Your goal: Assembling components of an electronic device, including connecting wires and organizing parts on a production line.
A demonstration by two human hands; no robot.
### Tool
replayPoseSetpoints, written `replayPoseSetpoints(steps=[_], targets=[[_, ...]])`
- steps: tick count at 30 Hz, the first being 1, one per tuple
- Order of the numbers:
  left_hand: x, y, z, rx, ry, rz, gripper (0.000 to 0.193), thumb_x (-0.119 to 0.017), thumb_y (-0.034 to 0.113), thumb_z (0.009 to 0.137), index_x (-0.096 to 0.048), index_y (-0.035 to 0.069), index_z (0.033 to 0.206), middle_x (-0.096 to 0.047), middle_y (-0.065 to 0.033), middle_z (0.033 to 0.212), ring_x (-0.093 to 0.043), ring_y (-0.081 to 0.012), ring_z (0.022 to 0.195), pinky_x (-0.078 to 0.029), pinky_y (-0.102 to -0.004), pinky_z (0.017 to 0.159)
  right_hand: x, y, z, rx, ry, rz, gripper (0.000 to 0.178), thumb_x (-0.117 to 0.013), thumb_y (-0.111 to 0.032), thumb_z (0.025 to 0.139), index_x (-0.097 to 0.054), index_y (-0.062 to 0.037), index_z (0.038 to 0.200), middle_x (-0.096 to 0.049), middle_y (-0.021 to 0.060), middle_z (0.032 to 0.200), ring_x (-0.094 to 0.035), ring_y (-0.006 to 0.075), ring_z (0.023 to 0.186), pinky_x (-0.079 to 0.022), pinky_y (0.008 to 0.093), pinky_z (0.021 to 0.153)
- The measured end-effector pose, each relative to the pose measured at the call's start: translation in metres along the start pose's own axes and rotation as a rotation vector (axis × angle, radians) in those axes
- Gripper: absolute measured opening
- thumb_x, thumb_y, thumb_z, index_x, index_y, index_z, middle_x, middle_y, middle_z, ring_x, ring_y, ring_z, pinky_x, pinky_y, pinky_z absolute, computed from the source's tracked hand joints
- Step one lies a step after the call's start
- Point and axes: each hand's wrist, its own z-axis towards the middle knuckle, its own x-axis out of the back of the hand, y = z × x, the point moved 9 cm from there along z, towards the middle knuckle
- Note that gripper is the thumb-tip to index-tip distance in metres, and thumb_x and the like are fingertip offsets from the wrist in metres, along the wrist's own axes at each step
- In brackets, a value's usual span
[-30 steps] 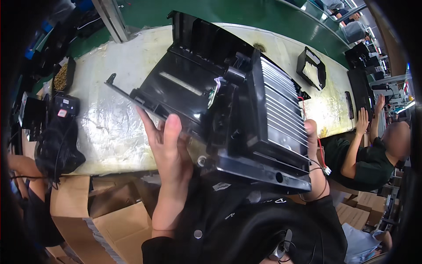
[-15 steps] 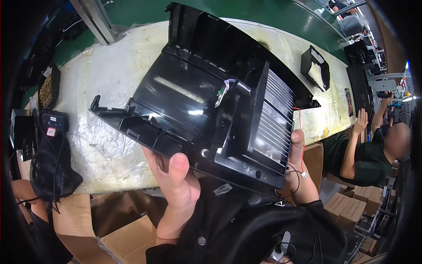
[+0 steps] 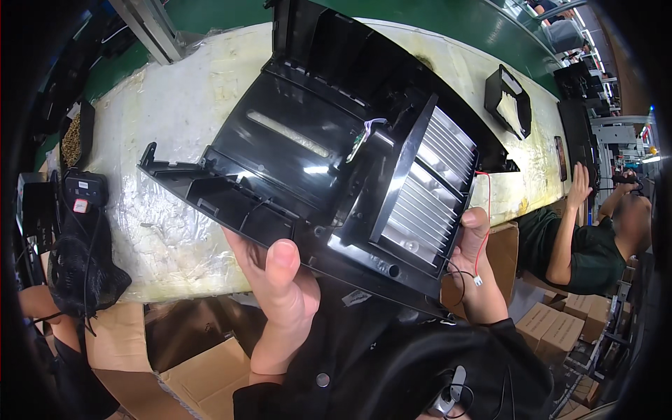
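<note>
Two bare hands bear one open black plastic housing [image 3: 329, 178] at the dial's centre, over the table [image 3: 168, 119]: the left hand [image 3: 283, 294] cups its edge at seven o'clock, thumb up and fingers hidden underneath, while the right hand [image 3: 479, 255] clasps it at four, thumb at the rim, fingers likewise hidden. The housing carries one silvery slatted panel [image 3: 434, 182] and one red wire [image 3: 488, 203]; beyond lie one black tray [image 3: 495, 108] at two o'clock and one cardboard box [image 3: 119, 339] at eight.
</note>
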Motion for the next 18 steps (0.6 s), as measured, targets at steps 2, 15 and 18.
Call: replayPoseSetpoints(steps=[2,15,18], targets=[[0.002,0.001,-0.002,-0.004,0.026,0.008,0.094,-0.079,0.027,0.072,-0.026,0.007,0.146,-0.042,-0.0095,0.134,-0.045,-0.0227,0.122,-0.037,-0.0374,0.106,0.004,-0.002,0.001,0.021,0.025,-0.043,0.068,-0.062,-0.011,0.064,-0.05,0.0027,0.13,-0.065,0.0211,0.11,-0.069,0.0212,0.069,-0.051,0.0201,0.041],[-0.008,-0.014,0.005,0.019,-0.089,0.09,0.089,-0.06,0.034,0.09,-0.003,0.008,0.153,-0.026,-0.0132,0.15,-0.034,-0.0259,0.134,-0.027,-0.0396,0.112,0.021,-0.009,0.004,-0.017,0.132,-0.36,0.052,-0.065,-0.014,0.071,-0.055,0.0017,0.12,-0.066,0.0074,0.093,-0.057,0.0076,0.06,-0.035,0.0147,0.036],[-0.01,-0.009,0.018,-0.01,-0.028,0.094,0.078,-0.056,0.031,0.091,-0.013,0.008,0.152,-0.034,-0.0135,0.146,-0.04,-0.0249,0.13,-0.032,-0.0394,0.11,0.01,-0.007,0.006,-0.044,0.105,-0.424,0.056,-0.066,-0.016,0.072,-0.051,-0.0001,0.123,-0.065,0.0058,0.096,-0.061,0.0077,0.064,-0.035,0.0149,0.036]])
